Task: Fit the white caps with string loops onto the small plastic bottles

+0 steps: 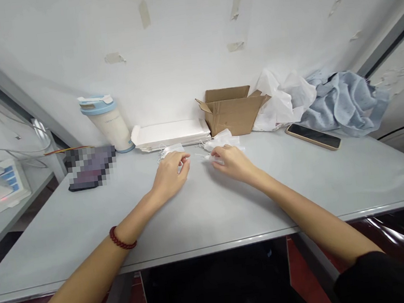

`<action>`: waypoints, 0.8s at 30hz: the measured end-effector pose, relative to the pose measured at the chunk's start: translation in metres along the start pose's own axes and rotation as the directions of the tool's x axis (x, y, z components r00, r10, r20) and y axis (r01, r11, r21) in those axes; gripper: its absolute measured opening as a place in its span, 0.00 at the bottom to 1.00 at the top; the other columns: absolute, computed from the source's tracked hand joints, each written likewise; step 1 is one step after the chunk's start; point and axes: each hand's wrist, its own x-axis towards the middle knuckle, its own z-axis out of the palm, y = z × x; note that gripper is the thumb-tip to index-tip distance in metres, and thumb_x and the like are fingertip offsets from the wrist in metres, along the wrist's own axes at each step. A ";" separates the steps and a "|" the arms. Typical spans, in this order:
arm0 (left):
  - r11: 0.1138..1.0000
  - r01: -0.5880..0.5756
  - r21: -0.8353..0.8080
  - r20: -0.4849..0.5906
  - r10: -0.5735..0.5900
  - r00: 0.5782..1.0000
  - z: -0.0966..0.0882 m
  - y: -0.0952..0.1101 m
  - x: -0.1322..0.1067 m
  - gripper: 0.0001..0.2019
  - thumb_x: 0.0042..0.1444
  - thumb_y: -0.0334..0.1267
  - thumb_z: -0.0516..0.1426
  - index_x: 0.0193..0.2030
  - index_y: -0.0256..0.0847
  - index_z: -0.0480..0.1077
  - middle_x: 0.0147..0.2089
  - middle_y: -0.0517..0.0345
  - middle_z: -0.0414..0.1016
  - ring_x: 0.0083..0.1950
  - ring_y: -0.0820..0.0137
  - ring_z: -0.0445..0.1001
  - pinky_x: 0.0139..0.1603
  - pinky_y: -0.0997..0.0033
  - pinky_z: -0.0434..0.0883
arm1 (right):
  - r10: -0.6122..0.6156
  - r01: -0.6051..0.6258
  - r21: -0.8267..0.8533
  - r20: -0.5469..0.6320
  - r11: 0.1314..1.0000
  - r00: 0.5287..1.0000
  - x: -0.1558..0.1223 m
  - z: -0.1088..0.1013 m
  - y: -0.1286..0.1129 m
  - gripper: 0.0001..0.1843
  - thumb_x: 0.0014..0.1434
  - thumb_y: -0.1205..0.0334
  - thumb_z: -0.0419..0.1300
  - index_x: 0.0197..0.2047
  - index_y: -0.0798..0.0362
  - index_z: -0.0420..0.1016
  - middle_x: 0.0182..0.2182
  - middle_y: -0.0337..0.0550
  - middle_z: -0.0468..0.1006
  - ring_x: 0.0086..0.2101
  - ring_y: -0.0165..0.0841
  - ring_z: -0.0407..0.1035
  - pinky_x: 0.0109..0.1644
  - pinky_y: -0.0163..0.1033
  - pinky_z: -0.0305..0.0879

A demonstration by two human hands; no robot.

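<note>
My left hand (171, 175) is just above the table, fingers curled and thumb tip close to the forefinger; whatever may be between them is too small to make out. Just behind it lies a small pile of white tags with strings (173, 148). My right hand (234, 163) is closed in a pinch on a small whitish tag (218, 160), whose thin string points left toward my other hand. Beyond the right fingers lies a second pile of white tags (225, 140). A gap separates the two hands.
Along the wall stand a tumbler (109, 125), a stack of white card sheets (170, 133), an open cardboard box (232, 114), a white plastic bag (279, 99) and bunched blue cloth (349, 100). A phone (313, 137) lies right; a blurred-out flat item (92, 168) lies left.
</note>
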 end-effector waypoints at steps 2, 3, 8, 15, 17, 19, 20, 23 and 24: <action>0.999 0.031 -0.022 0.021 -0.031 0.999 -0.001 0.002 0.000 0.14 0.58 0.38 0.50 0.45 0.36 0.73 0.38 0.52 0.76 0.38 0.66 0.72 0.39 0.66 0.69 | -0.021 0.031 0.155 -0.064 0.987 0.998 0.000 -0.002 0.000 0.11 0.57 0.65 0.57 0.44 0.59 0.72 0.38 0.51 0.79 0.40 0.39 0.70 0.40 0.38 0.60; 0.998 0.058 -0.039 0.032 -0.056 0.998 -0.002 0.002 0.001 0.14 0.58 0.38 0.50 0.45 0.36 0.73 0.38 0.52 0.77 0.37 0.66 0.72 0.38 0.67 0.69 | -0.022 0.043 0.232 -0.094 0.972 0.995 -0.001 -0.003 0.000 0.11 0.57 0.64 0.57 0.42 0.58 0.73 0.38 0.49 0.79 0.38 0.37 0.70 0.39 0.37 0.60; 0.975 0.178 -0.132 0.113 -0.164 0.980 -0.007 0.005 0.002 0.18 0.58 0.43 0.52 0.49 0.37 0.73 0.36 0.55 0.77 0.32 0.69 0.72 0.35 0.69 0.70 | 0.088 -0.006 0.536 -0.128 0.844 0.988 -0.004 -0.012 -0.007 0.11 0.57 0.58 0.56 0.37 0.56 0.75 0.31 0.42 0.78 0.28 0.29 0.65 0.32 0.34 0.57; 0.962 0.202 -0.183 0.168 -0.172 0.971 -0.006 0.008 0.002 0.16 0.57 0.43 0.52 0.46 0.37 0.75 0.37 0.53 0.78 0.34 0.67 0.74 0.35 0.68 0.69 | 0.185 -0.092 0.749 -0.041 0.656 0.982 -0.006 -0.019 -0.011 0.14 0.56 0.54 0.57 0.35 0.56 0.75 0.24 0.39 0.75 0.24 0.27 0.62 0.29 0.34 0.53; 0.956 0.203 -0.212 0.176 -0.167 0.970 -0.005 0.008 0.002 0.14 0.58 0.43 0.52 0.41 0.38 0.75 0.36 0.54 0.78 0.35 0.66 0.74 0.35 0.68 0.69 | 0.183 -0.095 0.766 -0.030 0.635 0.983 -0.006 -0.020 -0.011 0.13 0.55 0.54 0.57 0.34 0.56 0.75 0.23 0.39 0.74 0.26 0.28 0.64 0.30 0.34 0.54; 0.951 0.200 -0.236 0.182 -0.159 0.970 -0.005 0.009 0.002 0.12 0.58 0.42 0.52 0.37 0.39 0.74 0.34 0.54 0.78 0.35 0.66 0.75 0.34 0.69 0.68 | 0.182 -0.094 0.783 -0.025 0.615 0.983 -0.006 -0.020 -0.011 0.13 0.55 0.54 0.57 0.33 0.56 0.75 0.23 0.39 0.74 0.28 0.30 0.66 0.32 0.34 0.55; 0.948 0.199 -0.246 0.184 -0.156 0.970 -0.005 0.009 0.002 0.12 0.58 0.42 0.52 0.36 0.39 0.73 0.33 0.55 0.78 0.36 0.66 0.75 0.34 0.69 0.68 | 0.183 -0.094 0.789 -0.024 0.607 0.983 -0.006 -0.020 -0.011 0.13 0.55 0.54 0.57 0.33 0.56 0.75 0.23 0.39 0.74 0.29 0.30 0.66 0.32 0.34 0.56; 0.939 0.204 -0.278 0.189 -0.155 0.970 -0.006 0.011 0.001 0.11 0.58 0.42 0.52 0.35 0.39 0.72 0.33 0.55 0.77 0.36 0.66 0.74 0.35 0.69 0.69 | 0.186 -0.093 0.797 -0.025 0.597 0.982 -0.005 -0.019 -0.010 0.13 0.55 0.54 0.57 0.32 0.56 0.75 0.23 0.39 0.73 0.29 0.30 0.66 0.33 0.34 0.56; 0.934 0.209 -0.290 0.192 -0.157 0.969 -0.007 0.012 0.001 0.11 0.58 0.42 0.52 0.35 0.39 0.72 0.33 0.55 0.77 0.36 0.67 0.74 0.36 0.69 0.69 | 0.186 -0.094 0.797 -0.024 0.597 0.982 -0.005 -0.019 -0.010 0.13 0.54 0.54 0.57 0.32 0.56 0.75 0.23 0.39 0.73 0.29 0.30 0.66 0.33 0.34 0.56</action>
